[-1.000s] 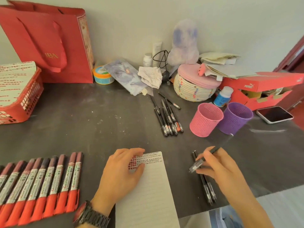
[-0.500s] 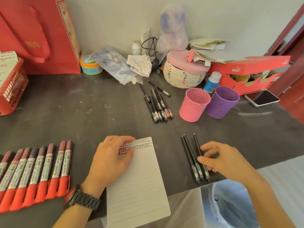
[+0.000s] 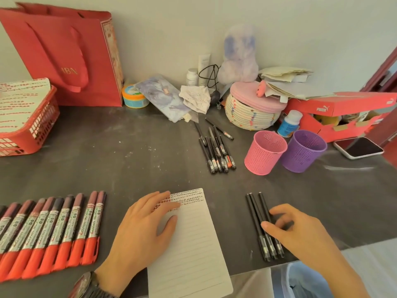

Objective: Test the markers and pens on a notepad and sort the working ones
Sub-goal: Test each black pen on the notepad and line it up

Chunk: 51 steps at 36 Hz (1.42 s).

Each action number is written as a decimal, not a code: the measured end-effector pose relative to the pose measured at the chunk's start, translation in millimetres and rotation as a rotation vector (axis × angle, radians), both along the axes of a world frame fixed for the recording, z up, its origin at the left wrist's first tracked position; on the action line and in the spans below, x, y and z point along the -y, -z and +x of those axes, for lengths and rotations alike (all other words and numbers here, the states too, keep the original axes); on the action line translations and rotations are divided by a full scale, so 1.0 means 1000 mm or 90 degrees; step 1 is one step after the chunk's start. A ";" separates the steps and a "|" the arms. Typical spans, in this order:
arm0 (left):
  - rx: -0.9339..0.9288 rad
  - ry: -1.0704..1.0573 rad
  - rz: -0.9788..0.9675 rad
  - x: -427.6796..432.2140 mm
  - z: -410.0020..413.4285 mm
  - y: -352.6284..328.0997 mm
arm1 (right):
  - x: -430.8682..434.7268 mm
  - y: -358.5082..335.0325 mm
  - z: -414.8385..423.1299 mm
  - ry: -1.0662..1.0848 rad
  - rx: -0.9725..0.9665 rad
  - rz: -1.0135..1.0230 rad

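Directly beneath the right hand (image 3: 300, 231), loose fingertips (image 3: 264, 225) touching, three black pens (image 3: 254, 214) side by side.

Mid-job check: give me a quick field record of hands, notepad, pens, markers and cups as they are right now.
left hand: flat on notepad, pressing it down
right hand: fingers touch three pens by the near edge
pen pile: behind the notepad, left of the pink cup
markers: row at left, red ends nearest
pink cup, purple cup: upright, side by side, no pens visible in them
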State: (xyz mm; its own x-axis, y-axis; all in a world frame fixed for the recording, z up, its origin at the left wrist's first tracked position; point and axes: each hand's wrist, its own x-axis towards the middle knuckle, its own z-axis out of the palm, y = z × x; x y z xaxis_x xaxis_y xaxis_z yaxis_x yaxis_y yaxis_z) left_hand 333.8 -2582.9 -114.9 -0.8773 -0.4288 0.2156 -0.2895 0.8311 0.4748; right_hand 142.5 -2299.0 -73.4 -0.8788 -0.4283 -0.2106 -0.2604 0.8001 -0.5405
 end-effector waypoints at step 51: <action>-0.008 -0.033 0.050 0.007 0.018 0.005 | 0.226 -0.017 -0.042 -0.120 -0.191 0.108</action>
State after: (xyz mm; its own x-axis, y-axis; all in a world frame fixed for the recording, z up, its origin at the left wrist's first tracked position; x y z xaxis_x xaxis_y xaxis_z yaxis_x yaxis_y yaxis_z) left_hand 352.1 -2590.1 -120.0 -0.8504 -0.4902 0.1910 -0.3250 0.7750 0.5421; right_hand 100.1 -2525.0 -56.8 -0.8217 -0.5687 -0.0376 -0.5373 0.7950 -0.2816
